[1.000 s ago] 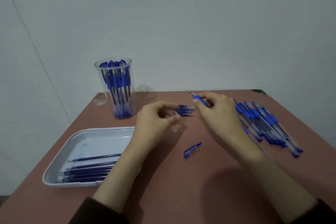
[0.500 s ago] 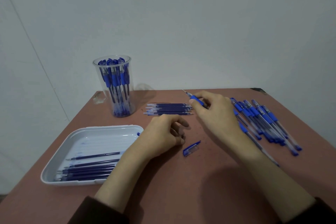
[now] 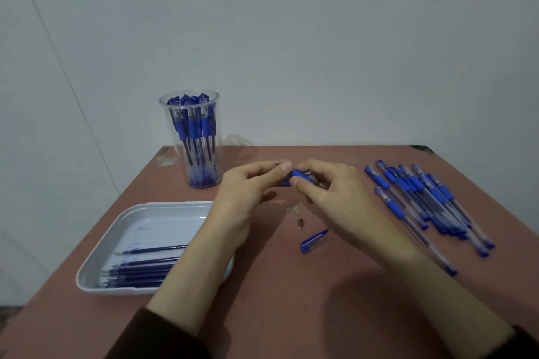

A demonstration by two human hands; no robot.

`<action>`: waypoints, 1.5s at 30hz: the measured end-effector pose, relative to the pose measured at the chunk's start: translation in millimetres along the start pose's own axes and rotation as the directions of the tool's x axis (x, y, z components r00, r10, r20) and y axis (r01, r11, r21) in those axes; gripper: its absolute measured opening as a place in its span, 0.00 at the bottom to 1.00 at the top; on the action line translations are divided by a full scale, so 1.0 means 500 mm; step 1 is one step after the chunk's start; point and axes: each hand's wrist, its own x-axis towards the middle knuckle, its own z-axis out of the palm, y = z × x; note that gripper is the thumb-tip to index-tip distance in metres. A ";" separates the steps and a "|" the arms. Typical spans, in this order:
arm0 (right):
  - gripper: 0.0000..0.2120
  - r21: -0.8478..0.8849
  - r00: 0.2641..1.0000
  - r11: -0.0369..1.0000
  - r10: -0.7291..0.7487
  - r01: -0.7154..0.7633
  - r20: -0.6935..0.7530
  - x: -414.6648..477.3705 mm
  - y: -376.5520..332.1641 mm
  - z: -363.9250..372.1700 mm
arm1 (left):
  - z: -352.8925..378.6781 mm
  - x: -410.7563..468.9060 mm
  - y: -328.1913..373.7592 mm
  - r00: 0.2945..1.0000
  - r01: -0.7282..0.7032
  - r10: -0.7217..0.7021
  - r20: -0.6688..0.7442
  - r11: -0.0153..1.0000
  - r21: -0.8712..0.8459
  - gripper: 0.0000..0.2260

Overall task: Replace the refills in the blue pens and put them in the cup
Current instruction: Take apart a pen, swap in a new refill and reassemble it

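- Pen (image 3: 302,175) just above mid counter (image 3: 291,300), long axis approx L–R, tip pointing L.
- Sits btwn both: L grip (image 3: 248,192) pinches tip end, R grip (image 3: 329,195) curled round barrel.

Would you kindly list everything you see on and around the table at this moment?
cup: one, clear, upright, far left of the table
pens in cup: a bunch, blue, standing in it
tray: one, white, near left of the table
refills: several, dark blue, lying in the tray's near part
loose pens: roughly ten, blue and clear, right side of the table
held pen: one, blue grip, between both hands
pen cap: one, blue, on the table just nearer than the hands
metal tip: one, silvery, close to the pen cap, not touching it
table: one, reddish brown
left hand: pinches the held pen's front end
right hand: grips the held pen's blue grip
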 end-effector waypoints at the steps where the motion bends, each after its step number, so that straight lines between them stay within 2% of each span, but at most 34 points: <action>1: 0.05 0.003 1.000 1.000 0.002 -0.002 -0.005 0.001 0.001 0.000 | -0.001 0.001 0.001 1.000 0.014 -0.015 -0.018 0.999 -0.045 0.04; 5: 0.04 0.035 1.000 0.999 0.009 -0.008 -0.025 0.002 0.002 0.001 | -0.008 0.007 0.008 0.996 0.046 -0.063 -0.057 0.963 -0.264 0.05; 8: 0.04 0.022 0.999 1.000 0.002 -0.002 -0.033 0.002 0.004 0.002 | -0.008 0.004 0.011 0.999 0.048 -0.052 -0.004 0.952 -0.302 0.06; 12: 0.04 0.036 1.000 0.999 0.001 -0.001 -0.021 0.003 0.005 0.003 | -0.007 0.001 0.013 1.000 0.006 -0.011 -0.014 0.943 -0.332 0.15; 17: 0.04 0.046 1.000 0.999 0.010 -0.009 -0.020 0.004 0.009 0.000 | -0.016 0.013 0.015 0.989 -0.080 0.008 -0.146 0.868 -0.491 0.08; 19: 0.04 0.040 1.000 0.999 0.007 -0.006 -0.016 0.003 0.010 -0.001 | -0.020 0.015 0.017 0.989 -0.098 0.019 -0.150 0.836 -0.540 0.07; 22: 0.04 0.053 1.000 0.999 0.003 -0.002 -0.020 0.002 0.010 0.000 | -0.015 0.007 0.013 0.997 -0.055 0.023 -0.071 0.874 -0.482 0.05; 25: 0.04 0.039 1.000 0.999 0.001 0.000 -0.019 0.004 0.012 0.000 | -0.009 0.002 0.011 0.998 -0.058 0.055 -0.020 0.930 -0.364 0.10; 28: 0.04 0.038 1.000 0.999 -0.007 0.008 -0.011 0.005 0.016 0.002 | -0.006 -0.001 0.010 0.988 -0.149 0.128 -0.090 0.946 -0.289 0.14; 32: 0.04 0.016 1.000 1.000 0.017 -0.017 0.021 0.009 0.028 -0.003 | -0.014 0.005 0.018 0.946 -0.295 0.232 -0.225 0.905 -0.307 0.13; 34: 0.04 -0.039 1.000 0.999 0.026 -0.025 0.017 0.012 0.036 -0.008 | -0.024 0.007 0.029 0.902 -0.396 0.336 -0.272 0.894 -0.209 0.12; 36: 0.05 -0.103 0.999 0.994 0.037 -0.036 0.010 0.011 0.041 -0.012 | -0.028 0.006 0.041 0.852 -0.470 0.450 -0.269 0.883 -0.013 0.12; 39: 0.03 -0.142 0.996 0.987 0.072 -0.078 -0.046 0.014 0.053 -0.020 | -0.021 0.025 0.050 0.828 -0.496 0.556 -0.069 0.784 0.374 0.13; 40: 0.04 -0.149 0.994 0.985 0.076 -0.086 -0.074 0.016 0.056 -0.023 | -0.018 0.038 0.054 0.840 -0.480 0.542 0.033 0.713 0.510 0.14; 42: 0.05 -0.164 0.989 0.982 0.079 -0.099 -0.121 0.020 0.061 -0.029 | -0.013 0.069 0.060 0.882 -0.441 0.417 0.219 0.566 0.697 0.12; 45: 0.06 -0.184 0.985 0.976 0.089 -0.116 -0.147 0.023 0.063 -0.030 | -0.009 0.113 0.053 0.900 -0.431 0.234 0.369 0.350 0.831 0.09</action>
